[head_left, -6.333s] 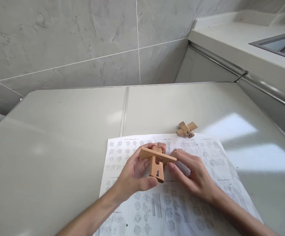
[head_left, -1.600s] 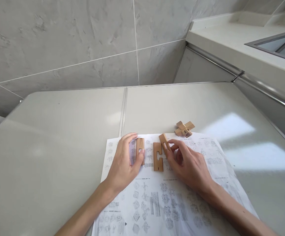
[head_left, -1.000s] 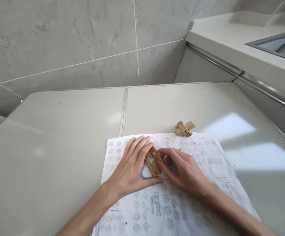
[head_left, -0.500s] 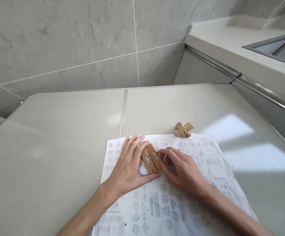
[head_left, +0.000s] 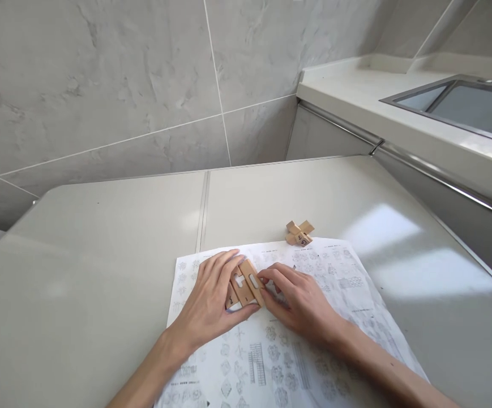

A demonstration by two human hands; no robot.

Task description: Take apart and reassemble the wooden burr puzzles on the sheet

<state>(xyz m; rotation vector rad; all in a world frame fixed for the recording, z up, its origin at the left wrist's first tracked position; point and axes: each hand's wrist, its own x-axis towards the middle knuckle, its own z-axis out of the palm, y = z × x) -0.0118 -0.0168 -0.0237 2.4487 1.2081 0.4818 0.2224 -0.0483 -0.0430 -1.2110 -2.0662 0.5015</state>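
Note:
Flat wooden puzzle pieces lie side by side on the printed sheet. My left hand curves round them, fingers over the far side and thumb along the near edge. The middle wooden piece has a cross-shaped cutout and a small mark. Part of another wooden piece, marked with what looks like a 3, shows under my left palm. My right hand pinches the outer edge of the right wooden piece, which has a long slot and looks slightly tilted. Its fingertips partly hide that edge.
An assembled wooden cross puzzle, marked G3, stands at the sheet's far edge. The pale table has a seam across it. Beyond are a grey tiled wall and, at right, a white counter with a sink.
The view has shifted, so the scene sits lower and further left. More of the marked piece at the left now shows, and the right slotted piece looks more tilted against its neighbour.

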